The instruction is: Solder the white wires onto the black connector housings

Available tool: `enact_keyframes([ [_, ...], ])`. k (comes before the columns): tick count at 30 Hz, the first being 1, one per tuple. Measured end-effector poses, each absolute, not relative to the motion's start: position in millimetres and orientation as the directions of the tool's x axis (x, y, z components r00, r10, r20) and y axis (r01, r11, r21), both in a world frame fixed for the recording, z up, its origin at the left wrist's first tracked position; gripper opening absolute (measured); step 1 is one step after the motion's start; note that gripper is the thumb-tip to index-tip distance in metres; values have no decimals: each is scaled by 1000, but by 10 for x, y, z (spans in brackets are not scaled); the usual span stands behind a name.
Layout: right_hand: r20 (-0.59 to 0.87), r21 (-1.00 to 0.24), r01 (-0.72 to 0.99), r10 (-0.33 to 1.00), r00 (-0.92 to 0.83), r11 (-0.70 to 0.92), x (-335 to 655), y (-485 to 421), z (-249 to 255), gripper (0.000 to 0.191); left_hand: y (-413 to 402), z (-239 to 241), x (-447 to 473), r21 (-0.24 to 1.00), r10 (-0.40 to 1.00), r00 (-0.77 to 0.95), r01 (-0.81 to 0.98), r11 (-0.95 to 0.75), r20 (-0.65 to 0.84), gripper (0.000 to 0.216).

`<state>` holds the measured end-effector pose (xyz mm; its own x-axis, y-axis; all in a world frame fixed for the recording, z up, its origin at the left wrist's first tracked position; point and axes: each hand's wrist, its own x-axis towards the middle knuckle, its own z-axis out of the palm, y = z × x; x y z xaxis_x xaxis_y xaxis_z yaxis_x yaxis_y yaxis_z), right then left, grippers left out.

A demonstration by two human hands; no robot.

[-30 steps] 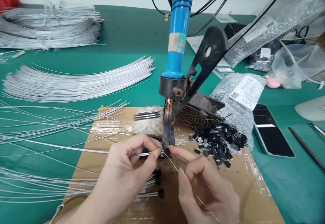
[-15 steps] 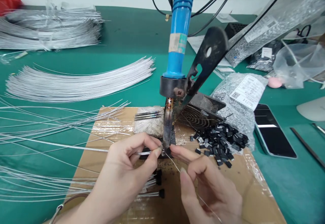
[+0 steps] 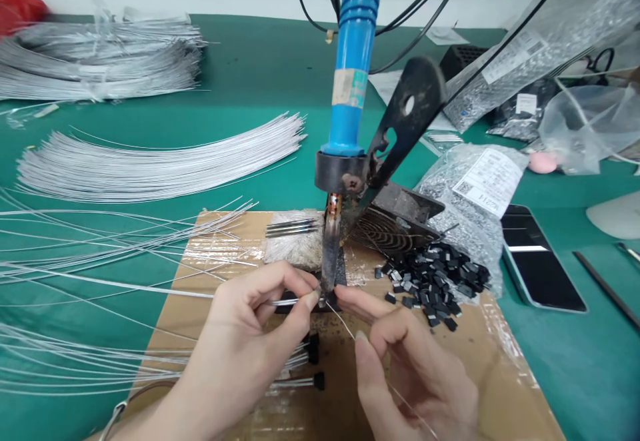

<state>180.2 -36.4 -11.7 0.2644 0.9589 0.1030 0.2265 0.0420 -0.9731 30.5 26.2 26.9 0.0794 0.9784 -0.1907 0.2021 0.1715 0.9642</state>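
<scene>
Between its thumb and fingertips, my left hand [image 3: 260, 334] pinches white-grey wires [image 3: 195, 292] that trail off to the left. Their ends sit right under the tip of a blue-handled soldering iron [image 3: 349, 121], which a black metal bracket [image 3: 407, 104] holds pointing down. My right hand [image 3: 415, 361] grips a thin strand of solder wire [image 3: 343, 321], with its far end at the iron tip. A right fingertip rests close beside the tip. Fingers partly hide the joint itself. Below lie wires ending in black connectors [image 3: 319, 381].
Loose black connectors [image 3: 435, 281] are heaped on the cardboard [image 3: 490, 374] at right, near a round-grilled fan [image 3: 395, 228]. A phone [image 3: 543, 258] and a labelled bubble-wrap bag [image 3: 475, 188] lie beyond. Bundles of wires [image 3: 165, 161] cover the left of the green table.
Both hands keep nearly the same pose at the iron tip. The view has shifted very slightly; nothing has been taken up or let go.
</scene>
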Motion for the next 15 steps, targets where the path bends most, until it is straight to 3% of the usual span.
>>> enact_keyframes([
  [15,114,-962,271,955,275,37,1788,-362,-107,23,233,250,297,964,981,70,213,162,-180,12],
])
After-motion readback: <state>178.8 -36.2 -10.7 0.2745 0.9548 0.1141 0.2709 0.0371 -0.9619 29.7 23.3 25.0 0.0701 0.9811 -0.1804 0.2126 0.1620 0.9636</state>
